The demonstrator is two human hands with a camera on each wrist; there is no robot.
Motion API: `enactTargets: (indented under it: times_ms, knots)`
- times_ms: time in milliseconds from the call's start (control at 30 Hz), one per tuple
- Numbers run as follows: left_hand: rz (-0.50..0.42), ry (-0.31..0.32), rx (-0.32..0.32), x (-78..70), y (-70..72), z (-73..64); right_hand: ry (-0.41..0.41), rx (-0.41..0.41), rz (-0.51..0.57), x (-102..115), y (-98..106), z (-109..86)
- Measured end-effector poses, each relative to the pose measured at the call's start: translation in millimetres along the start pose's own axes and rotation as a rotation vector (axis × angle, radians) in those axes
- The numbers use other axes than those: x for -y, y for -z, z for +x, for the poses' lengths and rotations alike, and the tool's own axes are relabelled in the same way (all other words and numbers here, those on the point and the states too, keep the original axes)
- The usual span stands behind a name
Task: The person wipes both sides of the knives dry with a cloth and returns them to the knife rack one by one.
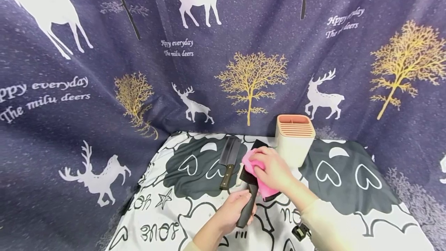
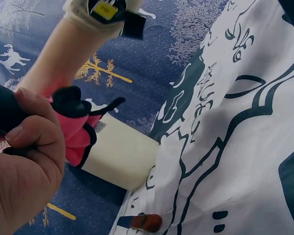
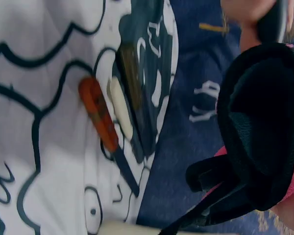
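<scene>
My left hand point(image 1: 232, 209) grips a black-handled knife point(image 1: 248, 207), fingers curled round the handle; the handle's end also shows at the edge of the left wrist view. My right hand point(image 1: 273, 169) holds a pink cloth point(image 1: 267, 191) with black edging against the knife's blade, above the handle. Folds of the cloth hide much of the blade. In the right wrist view, the black side of the cloth point(image 3: 264, 127) hangs close to the camera. Left of the hands lies a cleaver point(image 1: 228, 162) with a brown handle, a white-handled knife point(image 3: 120, 107) beside it.
A cream knife block point(image 1: 294, 150) with an orange slotted top stands behind the right hand. An orange-brown-handled knife point(image 3: 99, 115) lies on the patterned black-and-white cloth point(image 1: 198, 204) covering the table. Behind hangs a dark blue curtain point(image 1: 209, 65) with deer and trees.
</scene>
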State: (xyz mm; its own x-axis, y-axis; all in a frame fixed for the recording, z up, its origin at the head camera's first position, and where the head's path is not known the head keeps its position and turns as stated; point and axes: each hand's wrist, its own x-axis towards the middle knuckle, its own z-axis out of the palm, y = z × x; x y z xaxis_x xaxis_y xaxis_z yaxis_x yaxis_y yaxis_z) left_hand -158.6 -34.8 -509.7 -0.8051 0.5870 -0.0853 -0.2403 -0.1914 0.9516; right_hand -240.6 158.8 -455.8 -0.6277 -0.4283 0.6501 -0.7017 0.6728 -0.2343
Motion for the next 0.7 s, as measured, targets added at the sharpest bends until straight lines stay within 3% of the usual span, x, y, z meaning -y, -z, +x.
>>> enactTargets:
  times_ms: [433, 700]
  knots:
    - [0.041, 0.022, 0.038, -5.1, -4.3, -7.9, -0.210, 0.004, -0.056, -43, 15, 1.5]
    - [0.019, 0.037, 0.061, 1.9, -0.1, -5.5, -0.290, -0.009, -0.042, -43, 9, 3.2]
